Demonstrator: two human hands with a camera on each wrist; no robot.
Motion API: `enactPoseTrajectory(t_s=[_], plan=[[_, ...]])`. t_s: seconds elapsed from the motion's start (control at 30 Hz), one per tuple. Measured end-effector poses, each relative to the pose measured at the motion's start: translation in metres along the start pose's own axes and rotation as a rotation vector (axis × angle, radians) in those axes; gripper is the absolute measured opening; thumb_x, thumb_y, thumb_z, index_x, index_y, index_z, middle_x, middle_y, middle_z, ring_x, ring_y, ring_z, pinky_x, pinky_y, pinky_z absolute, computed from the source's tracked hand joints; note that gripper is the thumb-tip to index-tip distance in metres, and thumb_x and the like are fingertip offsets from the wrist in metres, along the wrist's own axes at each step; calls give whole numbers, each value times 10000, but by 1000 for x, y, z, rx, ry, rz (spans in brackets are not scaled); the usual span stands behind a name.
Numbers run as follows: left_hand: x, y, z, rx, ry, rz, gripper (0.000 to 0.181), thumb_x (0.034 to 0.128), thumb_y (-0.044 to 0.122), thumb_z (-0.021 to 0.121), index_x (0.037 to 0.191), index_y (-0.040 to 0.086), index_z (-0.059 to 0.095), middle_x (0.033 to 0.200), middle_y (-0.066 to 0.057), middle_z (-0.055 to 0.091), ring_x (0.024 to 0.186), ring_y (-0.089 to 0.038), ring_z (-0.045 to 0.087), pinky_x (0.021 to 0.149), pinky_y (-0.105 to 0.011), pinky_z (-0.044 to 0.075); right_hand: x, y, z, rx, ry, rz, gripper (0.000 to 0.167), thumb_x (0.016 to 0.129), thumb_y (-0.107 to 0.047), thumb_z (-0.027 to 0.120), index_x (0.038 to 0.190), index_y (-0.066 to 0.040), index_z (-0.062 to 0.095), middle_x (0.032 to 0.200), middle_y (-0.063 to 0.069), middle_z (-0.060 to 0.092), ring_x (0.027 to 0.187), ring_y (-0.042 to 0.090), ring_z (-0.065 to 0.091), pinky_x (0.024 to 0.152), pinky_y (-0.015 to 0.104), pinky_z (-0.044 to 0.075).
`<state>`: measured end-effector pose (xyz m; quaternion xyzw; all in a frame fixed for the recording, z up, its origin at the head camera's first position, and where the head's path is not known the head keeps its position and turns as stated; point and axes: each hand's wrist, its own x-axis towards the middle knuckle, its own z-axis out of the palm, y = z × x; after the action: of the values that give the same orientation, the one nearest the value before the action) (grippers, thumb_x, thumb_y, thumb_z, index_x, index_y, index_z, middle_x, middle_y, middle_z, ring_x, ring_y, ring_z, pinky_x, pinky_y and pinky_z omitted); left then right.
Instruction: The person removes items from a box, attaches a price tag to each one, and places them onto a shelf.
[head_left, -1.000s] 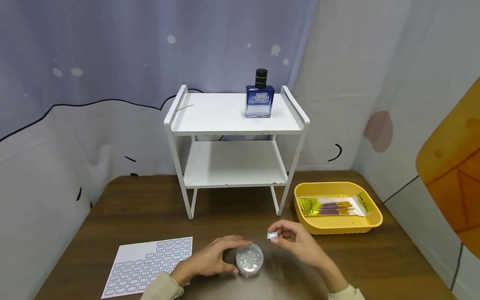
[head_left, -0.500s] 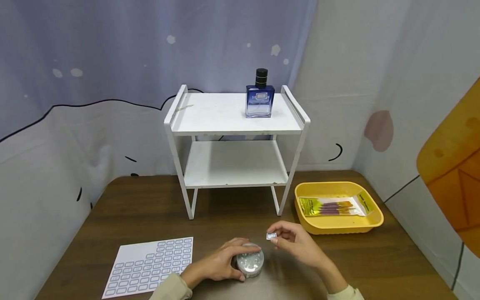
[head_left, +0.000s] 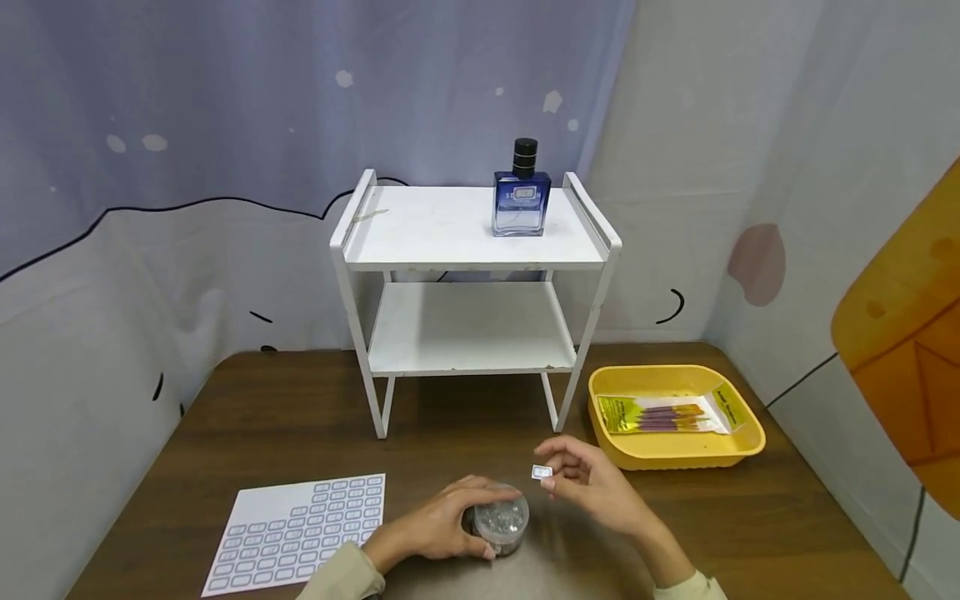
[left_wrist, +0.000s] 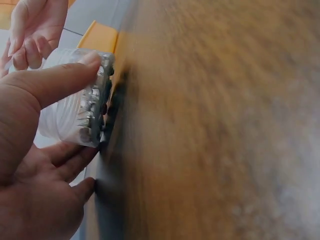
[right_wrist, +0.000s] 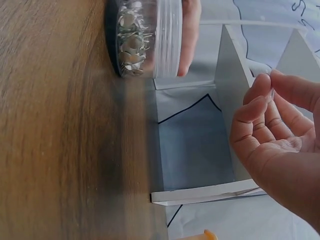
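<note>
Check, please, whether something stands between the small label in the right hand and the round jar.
Partly: the left hand grips the jar, and in the head view one finger covers the jar's far edge, toward the label pinched in the right hand. Nothing else visible stands between them.

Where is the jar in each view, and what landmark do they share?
Head: jar near the bottom, just right of centre, held by the left hand.
Left wrist: jar on the left side, partly behind the thumb.
Right wrist: jar left of centre, cut by the top edge.
Shared landmark: right hand, visible in all three.
</note>
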<state>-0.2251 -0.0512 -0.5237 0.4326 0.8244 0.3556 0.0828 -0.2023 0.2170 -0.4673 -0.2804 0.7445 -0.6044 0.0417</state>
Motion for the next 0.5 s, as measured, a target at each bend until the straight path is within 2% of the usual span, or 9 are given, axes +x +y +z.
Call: enactPoseTrajectory(t_s=[0.27,0.5], plan=[[-2,-8,-2,-110,72,31,691,780,243,846,1412,225,568,1346,-16,636,1203,-143,583,1026,-324,468,-1,-3,0,26,8,10,285,883,26,685,1091,105,506,852,198,680,752,86,680,657,296,585],[-2,-11,-7,-331,75,13,663,819,198,822,1422,129,555,1328,-129,646,1157,-147,602,997,-282,485,-1,-3,2,5,0,26,168,882,8,693,986,79,582,831,177,671,743,83,684,651,336,601]])
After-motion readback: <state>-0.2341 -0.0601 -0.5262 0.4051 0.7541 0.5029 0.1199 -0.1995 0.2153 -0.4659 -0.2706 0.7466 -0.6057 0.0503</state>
